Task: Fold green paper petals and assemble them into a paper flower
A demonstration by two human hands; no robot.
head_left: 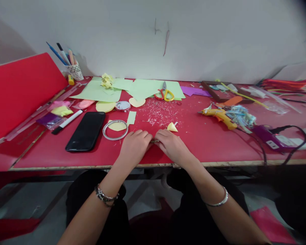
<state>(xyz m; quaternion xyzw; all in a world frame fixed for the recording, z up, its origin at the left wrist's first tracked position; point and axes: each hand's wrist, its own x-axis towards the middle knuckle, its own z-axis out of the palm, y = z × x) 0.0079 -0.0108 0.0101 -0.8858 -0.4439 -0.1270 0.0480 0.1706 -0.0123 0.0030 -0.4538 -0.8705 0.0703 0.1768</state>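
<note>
My left hand [135, 147] and my right hand [171, 146] rest knuckles-up on the red table [206, 143] near its front edge. Their fingertips meet around a small thin object [154, 141], both hands closed on it; I cannot make out what it is. A small yellow paper cone [172, 127] lies just beyond my right hand. Left of my left hand sits a ring of tape [115, 129] over a yellow paper circle. White paper shreds [159, 115] are scattered behind the hands.
A black phone [86, 131] lies at the left beside a marker [67, 121]. Green paper sheets [140, 87] and scissors [164, 93] lie at the back. A yellow glue gun [218, 115] and cables are at the right, a pen cup [74, 70] and red board [20, 88] at the left.
</note>
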